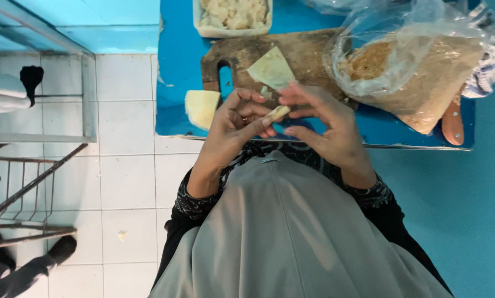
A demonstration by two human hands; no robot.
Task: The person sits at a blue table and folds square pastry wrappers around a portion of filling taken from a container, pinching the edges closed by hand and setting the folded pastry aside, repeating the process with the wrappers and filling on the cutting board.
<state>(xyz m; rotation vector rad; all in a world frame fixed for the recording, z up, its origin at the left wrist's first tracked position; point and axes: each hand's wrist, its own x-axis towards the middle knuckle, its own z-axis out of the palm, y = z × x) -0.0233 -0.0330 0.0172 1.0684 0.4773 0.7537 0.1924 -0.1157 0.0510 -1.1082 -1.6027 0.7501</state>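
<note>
Together pinching a small folded dough wrapper (278, 112) between left hand (233, 124) and right hand (330, 124), fingertips closed on it, hovering just before the wooden cutting board (308, 52), beside the bag of crumbs (413, 60).

— How is the light?
— Even and fairly bright, soft, with a cool blue cast from the blue table (176, 66). Shadows are faint; a weak one sits under the hands.
— Any glare?
— Pale sheen on the clear plastic bag (418, 60) and a dull shine on the white floor tiles (126, 182).
— Sharpness?
— The wooden board (308, 52) is reasonably crisp. The grey cloth (291, 237) near the lens looks soft, and the fingertips (269, 118) are slightly smeared.
</note>
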